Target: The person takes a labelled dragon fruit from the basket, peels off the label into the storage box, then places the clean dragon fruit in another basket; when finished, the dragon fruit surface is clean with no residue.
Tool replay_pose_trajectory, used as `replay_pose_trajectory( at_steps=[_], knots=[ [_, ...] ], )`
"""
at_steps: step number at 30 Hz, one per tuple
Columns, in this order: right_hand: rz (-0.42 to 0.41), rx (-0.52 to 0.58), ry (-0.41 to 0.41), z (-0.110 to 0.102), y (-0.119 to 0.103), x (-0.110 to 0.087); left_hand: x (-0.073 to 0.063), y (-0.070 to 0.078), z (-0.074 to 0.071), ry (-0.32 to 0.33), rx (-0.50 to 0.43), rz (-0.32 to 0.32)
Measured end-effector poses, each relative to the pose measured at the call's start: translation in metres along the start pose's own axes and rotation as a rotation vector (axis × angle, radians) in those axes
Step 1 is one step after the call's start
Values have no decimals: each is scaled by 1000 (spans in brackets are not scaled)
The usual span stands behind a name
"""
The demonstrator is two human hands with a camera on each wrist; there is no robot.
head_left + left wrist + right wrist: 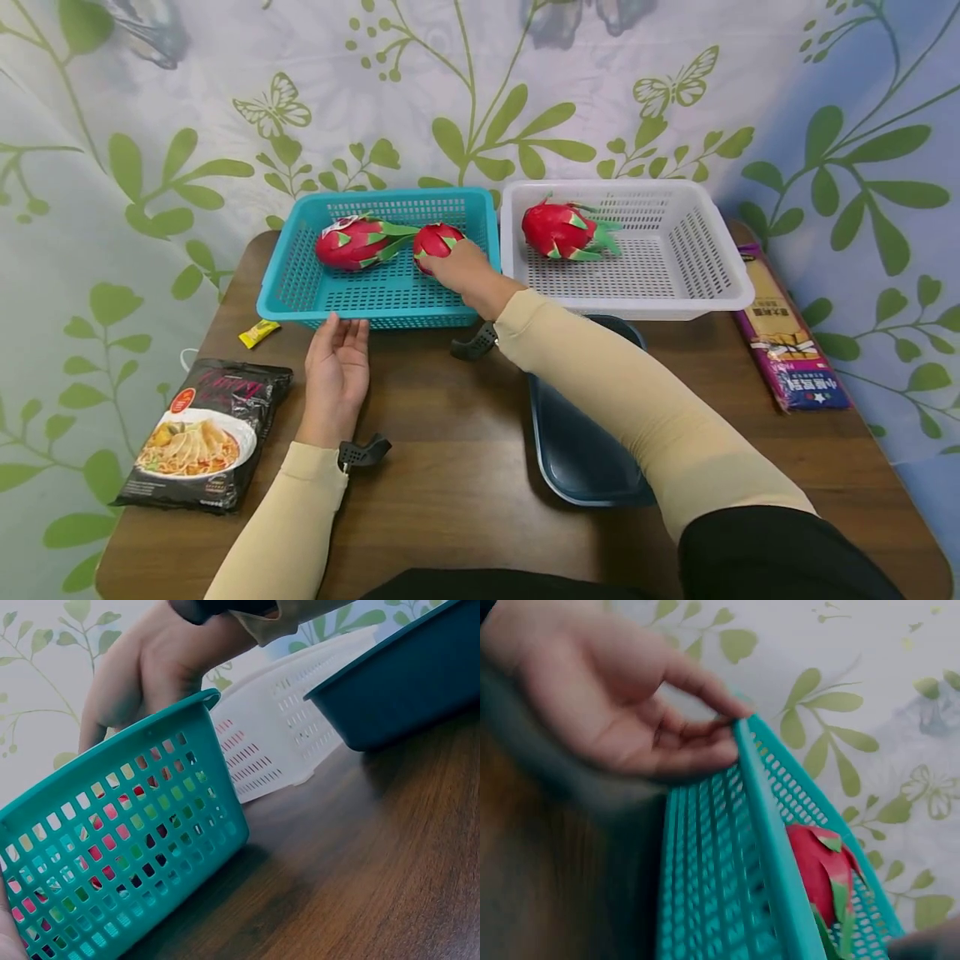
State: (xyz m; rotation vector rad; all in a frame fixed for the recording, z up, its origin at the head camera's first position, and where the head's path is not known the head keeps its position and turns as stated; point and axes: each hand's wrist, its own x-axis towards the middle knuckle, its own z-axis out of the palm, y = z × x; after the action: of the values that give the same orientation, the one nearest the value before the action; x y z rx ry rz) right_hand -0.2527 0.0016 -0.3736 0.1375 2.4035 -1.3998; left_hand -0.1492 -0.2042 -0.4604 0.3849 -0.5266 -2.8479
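Observation:
In the head view my right hand (467, 271) reaches down into the teal basket (378, 318) and grips a red dragon fruit (432, 239) near the right end. Another dragon fruit (352, 247), with long green leaf tips, lies to its left in the same basket. My left hand (337, 367) is palm up at the basket's front side. The right wrist view shows that left hand (630, 705) with its fingertips at the rim, holding the edge. In the left wrist view the right hand's fingers dip behind the basket wall (127, 847).
To the right, a white basket (630, 307) holds one dragon fruit (558, 231). A dark blue tub (577, 458) stands below the right forearm. A black noodle bag (202, 433) and small yellow packet (258, 333) lie left; a purple package (795, 342) lies far right.

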Motion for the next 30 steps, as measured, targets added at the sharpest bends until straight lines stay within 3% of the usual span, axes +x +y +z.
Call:
replay_pose_trajectory(
  at_steps=[3,8,15,24,30],
  knots=[
    [73,111,85,9,0,4,0,0,0,-2,-1,3],
    [102,105,179,21,-2,9,-1,1,-2,4,-6,1],
    [119,136,235,24,-5,13,-1,0,0,-7,14,7],
    [106,-55,249,26,-9,17,-1,0,2,1,13,15],
    [96,-89,255,26,-7,17,-1,0,1,-6,6,15]
  ],
)
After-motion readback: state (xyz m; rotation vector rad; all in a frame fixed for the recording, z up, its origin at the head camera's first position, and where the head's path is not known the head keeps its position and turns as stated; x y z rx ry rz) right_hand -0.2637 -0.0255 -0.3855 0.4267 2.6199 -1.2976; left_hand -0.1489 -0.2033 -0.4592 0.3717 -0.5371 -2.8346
